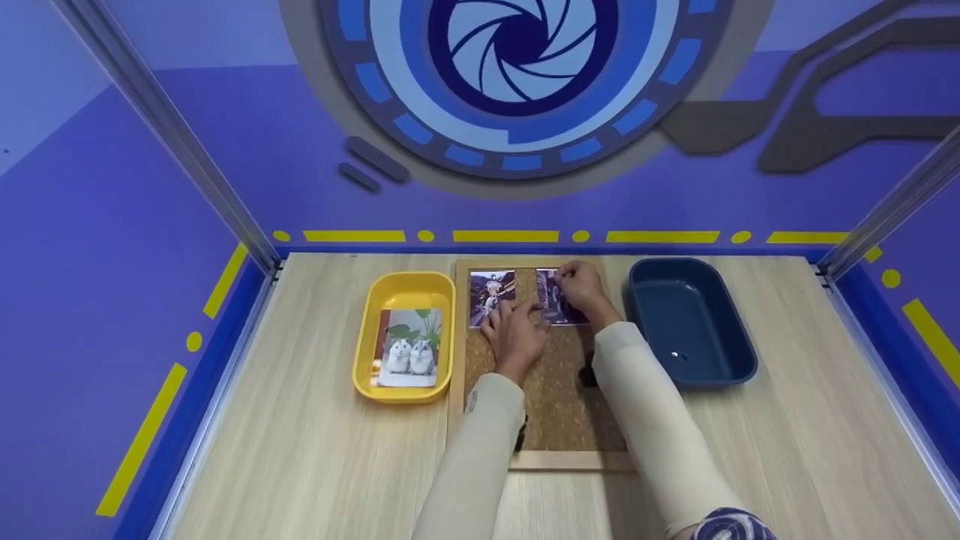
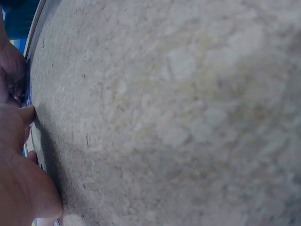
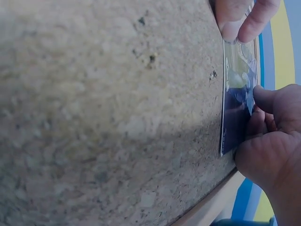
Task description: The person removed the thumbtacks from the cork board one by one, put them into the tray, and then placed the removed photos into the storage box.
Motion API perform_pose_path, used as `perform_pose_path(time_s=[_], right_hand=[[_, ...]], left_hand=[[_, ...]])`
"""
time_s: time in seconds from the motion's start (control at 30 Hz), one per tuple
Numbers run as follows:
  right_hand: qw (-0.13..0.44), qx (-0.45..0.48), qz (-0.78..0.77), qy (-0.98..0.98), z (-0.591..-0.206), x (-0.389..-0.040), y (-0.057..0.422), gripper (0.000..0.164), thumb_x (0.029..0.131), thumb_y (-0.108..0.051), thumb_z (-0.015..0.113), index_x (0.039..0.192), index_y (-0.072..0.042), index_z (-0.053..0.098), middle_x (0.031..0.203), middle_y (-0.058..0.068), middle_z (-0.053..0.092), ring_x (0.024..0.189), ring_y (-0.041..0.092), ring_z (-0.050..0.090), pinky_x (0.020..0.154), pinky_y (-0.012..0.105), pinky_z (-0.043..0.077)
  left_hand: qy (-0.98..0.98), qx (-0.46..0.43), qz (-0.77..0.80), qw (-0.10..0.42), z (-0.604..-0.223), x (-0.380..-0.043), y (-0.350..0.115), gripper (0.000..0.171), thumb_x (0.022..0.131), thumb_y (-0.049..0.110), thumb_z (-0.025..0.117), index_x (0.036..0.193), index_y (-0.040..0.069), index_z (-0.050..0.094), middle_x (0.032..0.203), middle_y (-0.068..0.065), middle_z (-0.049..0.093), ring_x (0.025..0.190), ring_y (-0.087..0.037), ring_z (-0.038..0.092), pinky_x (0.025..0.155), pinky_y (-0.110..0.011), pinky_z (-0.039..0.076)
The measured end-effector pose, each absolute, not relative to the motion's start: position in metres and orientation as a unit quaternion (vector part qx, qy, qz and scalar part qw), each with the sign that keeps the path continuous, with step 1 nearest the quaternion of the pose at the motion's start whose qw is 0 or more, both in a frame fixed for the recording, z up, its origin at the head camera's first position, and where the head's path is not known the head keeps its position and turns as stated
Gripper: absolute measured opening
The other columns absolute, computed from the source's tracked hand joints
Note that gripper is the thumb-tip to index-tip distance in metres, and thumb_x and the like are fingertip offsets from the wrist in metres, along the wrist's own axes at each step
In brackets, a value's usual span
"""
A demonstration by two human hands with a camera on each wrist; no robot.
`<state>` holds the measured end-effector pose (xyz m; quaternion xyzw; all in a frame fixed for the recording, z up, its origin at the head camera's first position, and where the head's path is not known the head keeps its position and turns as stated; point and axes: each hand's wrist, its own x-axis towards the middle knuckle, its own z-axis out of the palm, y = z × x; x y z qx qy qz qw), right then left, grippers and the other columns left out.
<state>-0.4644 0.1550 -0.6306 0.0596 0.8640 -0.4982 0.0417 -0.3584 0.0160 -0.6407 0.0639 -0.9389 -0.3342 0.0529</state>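
Hamster photo (image 1: 421, 361) laid in yellow tray (image 1: 412, 292) centre-left; mid-frame, left hand (image 1: 517, 336), fingers spread, is pressed at left edge of dark photo (image 1: 553, 304) on corkboard (image 1: 556, 409), apparently against slipping, while right hand (image 1: 586, 291), fingers curled, is set at its top, anything pinched hidden.

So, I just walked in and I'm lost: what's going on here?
A person is handling the right-hand photo on a corkboard. The left hand touches its left edge; the right hand is at its top, its hold unclear. The left-hand photo lies beside it; another photo is in the yellow tray.
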Motion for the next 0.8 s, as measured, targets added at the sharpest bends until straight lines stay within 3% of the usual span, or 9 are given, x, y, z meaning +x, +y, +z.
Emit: perform_pose_path(time_s=[0.53, 0.8], right_hand=[[0.051, 0.044, -0.502, 0.862, -0.6316, -0.4599, 0.1610, 0.016, 0.110, -0.011, 0.053, 0.114, 0.002, 0.062, 0.102, 0.007, 0.058, 0.094, 0.018, 0.054, 0.081, 0.027, 0.045], [0.057, 0.038, -0.509, 0.858, -0.6296, -0.4552, 0.1649, 0.014, 0.110, -0.013, 0.053, 0.110, 0.000, 0.059, 0.102, 0.007, 0.055, 0.097, 0.020, 0.054, 0.085, 0.029, 0.045]], left_hand=[[-0.937, 0.069, -0.340, 0.044, -0.6420, -0.3596, 0.0178, 0.031, 0.096, 0.031, 0.076, 0.127, 0.032, 0.075, 0.134, -0.006, 0.059, 0.131, -0.032, 0.048, 0.116, -0.057, 0.027], [-0.940, 0.070, -0.332, 0.040, -0.6400, -0.3581, 0.0159, 0.029, 0.099, 0.039, 0.074, 0.127, 0.032, 0.075, 0.136, -0.005, 0.060, 0.131, -0.031, 0.048, 0.117, -0.056, 0.028]])
